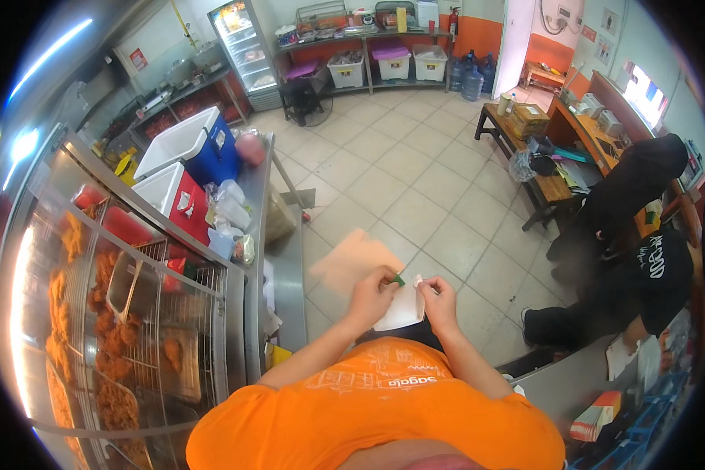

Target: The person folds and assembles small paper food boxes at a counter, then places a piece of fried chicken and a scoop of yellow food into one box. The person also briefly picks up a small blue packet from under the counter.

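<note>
A white paper bag [400, 310] is held up in front of my orange shirt, between my two hands. My left hand [373, 297] is closed in a pinch at its upper left corner, where a small green piece [399, 280] shows at the fingertips; I cannot tell whether that belongs to the bag. With thumb and fingers, my right hand [439, 301] pinches the upper right edge. Whatever is inside the bag is hidden.
A glass display case [227, 329] with fried chicken [106, 321] stands at my left. Beyond it, a metal table [260, 200] carries red and blue coolers [207, 157]. At the right, a person in black [654, 274] bends near a counter [560, 376] with stacked cartons [595, 415].
</note>
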